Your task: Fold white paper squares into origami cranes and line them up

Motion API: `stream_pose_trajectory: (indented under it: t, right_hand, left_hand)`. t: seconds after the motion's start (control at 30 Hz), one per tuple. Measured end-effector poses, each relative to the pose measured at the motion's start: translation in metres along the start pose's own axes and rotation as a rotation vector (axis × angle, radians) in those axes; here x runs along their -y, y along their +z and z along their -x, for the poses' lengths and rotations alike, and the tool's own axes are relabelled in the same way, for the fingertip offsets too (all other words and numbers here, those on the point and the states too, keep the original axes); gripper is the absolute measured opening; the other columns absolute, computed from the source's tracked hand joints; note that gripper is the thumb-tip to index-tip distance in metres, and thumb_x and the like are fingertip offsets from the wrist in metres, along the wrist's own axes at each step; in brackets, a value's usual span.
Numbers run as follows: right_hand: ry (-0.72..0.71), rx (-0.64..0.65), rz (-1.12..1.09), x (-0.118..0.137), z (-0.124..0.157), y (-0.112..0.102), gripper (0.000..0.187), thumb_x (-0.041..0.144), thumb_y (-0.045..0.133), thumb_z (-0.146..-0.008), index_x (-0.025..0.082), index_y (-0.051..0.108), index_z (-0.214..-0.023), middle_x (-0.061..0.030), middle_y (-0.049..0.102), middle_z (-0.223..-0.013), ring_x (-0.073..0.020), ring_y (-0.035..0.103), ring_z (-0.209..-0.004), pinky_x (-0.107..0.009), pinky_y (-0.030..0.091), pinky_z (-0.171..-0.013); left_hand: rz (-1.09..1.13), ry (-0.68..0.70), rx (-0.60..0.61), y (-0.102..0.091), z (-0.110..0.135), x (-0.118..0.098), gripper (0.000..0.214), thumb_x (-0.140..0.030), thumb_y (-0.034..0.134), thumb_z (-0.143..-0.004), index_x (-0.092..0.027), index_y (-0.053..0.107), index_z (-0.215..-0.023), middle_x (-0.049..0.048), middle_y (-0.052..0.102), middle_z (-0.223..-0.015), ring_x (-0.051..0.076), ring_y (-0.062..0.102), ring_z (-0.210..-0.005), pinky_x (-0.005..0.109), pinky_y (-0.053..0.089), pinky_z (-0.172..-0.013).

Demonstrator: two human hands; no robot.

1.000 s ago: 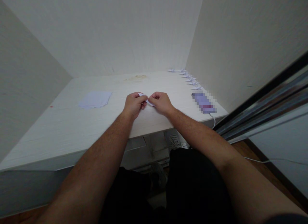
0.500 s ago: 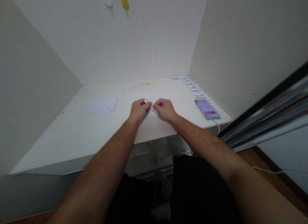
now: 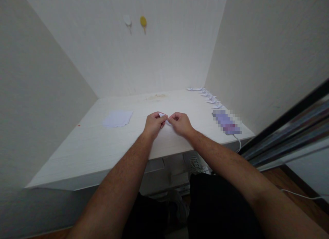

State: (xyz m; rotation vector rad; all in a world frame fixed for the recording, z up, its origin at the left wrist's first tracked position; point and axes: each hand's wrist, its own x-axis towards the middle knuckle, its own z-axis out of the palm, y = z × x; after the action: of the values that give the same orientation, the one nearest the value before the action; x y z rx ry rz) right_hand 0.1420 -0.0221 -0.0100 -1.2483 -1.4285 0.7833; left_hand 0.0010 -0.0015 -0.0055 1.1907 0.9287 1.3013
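Note:
A small folded piece of white paper (image 3: 161, 114) is pinched between my two hands above the front half of the white desk (image 3: 102, 153). My left hand (image 3: 155, 124) grips its left side, with the thumb lying on top. At the right end, the thumb and finger of my right hand (image 3: 180, 122) are closed on the paper. The fingertips of both hands almost meet, and they cover much of the paper's shape.
Left on the desk lies a stack of white paper sheets (image 3: 118, 118). Several folded paper pieces (image 3: 212, 100) line the right wall. A blurred-out phone (image 3: 226, 122) with a white cable (image 3: 239, 143) lies near the right edge. Two hooks, one yellow (image 3: 143, 21), are on the back wall.
The whole view has shifted, so everything appears lower and slightly to the right. Both hands keep their pinch on the folded paper, with hardly any change in their fingers.

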Motion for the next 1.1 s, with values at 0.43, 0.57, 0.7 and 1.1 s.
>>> stream_pose_trajectory:
  t: [0.43, 0.57, 0.7, 1.1]
  right_hand:
    - [-0.017, 0.031, -0.038, 0.0000, 0.0006, -0.0002, 0.017, 0.033, 0.066, -0.075, 0.016, 0.067, -0.069, 0.0000, 0.066, -0.064, -0.0120, 0.054, -0.058, -0.026, 0.042, -0.061]
    - [-0.037, 0.036, 0.002, 0.0009, 0.0020, -0.0005, 0.016, 0.031, 0.066, -0.076, 0.016, 0.067, -0.070, -0.0004, 0.067, -0.066, -0.0120, 0.055, -0.060, -0.026, 0.042, -0.062]
    - [-0.077, 0.044, 0.081, 0.0030, 0.0031, 0.0000, 0.014, 0.028, 0.064, -0.078, 0.017, 0.066, -0.070, 0.0005, 0.066, -0.065, -0.0114, 0.054, -0.060, -0.026, 0.042, -0.062]
    - [0.018, -0.043, 0.086, 0.0021, 0.0016, -0.0013, 0.016, 0.030, 0.067, -0.075, 0.017, 0.065, -0.067, 0.0013, 0.063, -0.061, -0.0123, 0.053, -0.058, -0.026, 0.040, -0.059]
  left_hand:
    - [-0.002, -0.003, -0.015, 0.0022, 0.0025, -0.0040, 0.019, -0.025, 0.079, -0.058, -0.014, 0.063, -0.063, -0.0035, 0.052, -0.047, 0.006, 0.041, -0.041, 0.021, 0.026, -0.041]
    - [0.000, -0.021, -0.032, 0.0021, 0.0031, -0.0054, 0.021, -0.026, 0.079, -0.057, -0.015, 0.062, -0.063, -0.0039, 0.051, -0.047, 0.006, 0.042, -0.041, 0.021, 0.025, -0.042]
    - [-0.001, 0.000, -0.048, 0.0009, 0.0020, -0.0047, 0.020, -0.024, 0.078, -0.056, -0.016, 0.060, -0.059, -0.0048, 0.049, -0.045, 0.006, 0.040, -0.041, 0.022, 0.025, -0.042]
    - [-0.060, -0.004, 0.021, 0.0009, 0.0017, -0.0015, 0.024, -0.032, 0.079, -0.064, -0.016, 0.061, -0.066, -0.0038, 0.052, -0.046, 0.006, 0.040, -0.040, 0.022, 0.025, -0.042]
